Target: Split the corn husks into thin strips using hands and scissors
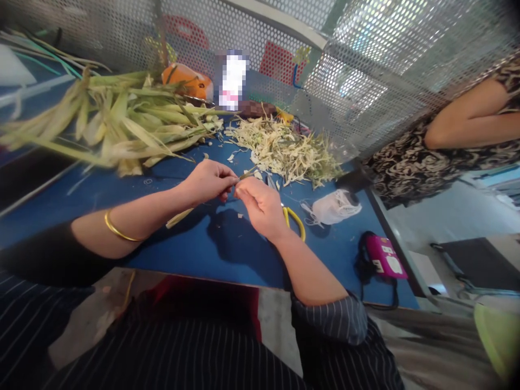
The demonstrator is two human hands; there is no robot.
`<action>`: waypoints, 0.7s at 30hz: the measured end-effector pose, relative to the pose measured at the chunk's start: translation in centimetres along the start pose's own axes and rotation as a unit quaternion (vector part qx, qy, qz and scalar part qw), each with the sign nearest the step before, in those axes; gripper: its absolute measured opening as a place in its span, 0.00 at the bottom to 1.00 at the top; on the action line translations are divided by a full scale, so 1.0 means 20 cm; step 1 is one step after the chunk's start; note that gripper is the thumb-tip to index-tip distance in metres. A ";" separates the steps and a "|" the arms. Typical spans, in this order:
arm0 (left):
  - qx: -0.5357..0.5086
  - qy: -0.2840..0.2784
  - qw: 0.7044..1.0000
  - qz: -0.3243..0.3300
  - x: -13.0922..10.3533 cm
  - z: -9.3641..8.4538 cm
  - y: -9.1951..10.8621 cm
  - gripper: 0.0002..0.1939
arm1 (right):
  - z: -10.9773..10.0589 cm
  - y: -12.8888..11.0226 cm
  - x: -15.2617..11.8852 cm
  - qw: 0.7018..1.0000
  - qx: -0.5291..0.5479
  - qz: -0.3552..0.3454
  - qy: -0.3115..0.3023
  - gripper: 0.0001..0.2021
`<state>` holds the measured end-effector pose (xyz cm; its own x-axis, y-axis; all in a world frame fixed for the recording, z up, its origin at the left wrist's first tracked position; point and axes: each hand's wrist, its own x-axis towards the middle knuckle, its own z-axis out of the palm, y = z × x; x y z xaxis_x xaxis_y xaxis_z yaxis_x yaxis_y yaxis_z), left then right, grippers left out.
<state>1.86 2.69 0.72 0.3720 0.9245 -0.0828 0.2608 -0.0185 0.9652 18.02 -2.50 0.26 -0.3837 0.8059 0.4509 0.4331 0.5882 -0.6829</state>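
My left hand, with a gold bangle on its forearm, is closed in a pinch above the blue table. Right beside it, my right hand is closed too, fingertips meeting those of the left. Between them a thin greenish strip of husk sticks out; most of it is hidden by the fingers. Yellow-handled scissors lie by my right wrist, partly covered. Under my left forearm rests a pale husk piece. Long green-yellow leaves like corn husks are heaped at the left, and shredded strips beyond my right hand.
On the blue table are a white cloth mask or pouch, a magenta box with a black strap, and a dark cylinder. A lit phone and an orange object stand before the perforated metal screen. Another person's arm is at right.
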 end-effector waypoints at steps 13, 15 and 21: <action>-0.148 0.004 0.982 -0.117 0.01 0.02 0.00 0.09 | 0.01 0.03 0.01 0.991 0.108 0.077 0.009 0.13; -0.132 0.015 0.986 -0.104 0.00 0.04 0.00 0.09 | 0.01 0.03 0.01 0.993 0.095 0.068 0.003 0.13; -0.179 0.007 0.977 -0.115 0.03 0.02 -0.03 0.07 | 0.00 0.07 0.03 0.984 0.137 0.098 0.049 0.14</action>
<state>2.23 3.01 0.00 0.3274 0.8940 -0.3059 0.0071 0.3214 0.9469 18.35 -1.28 -0.51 -0.2271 0.9130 0.3388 0.2498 0.3908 -0.8859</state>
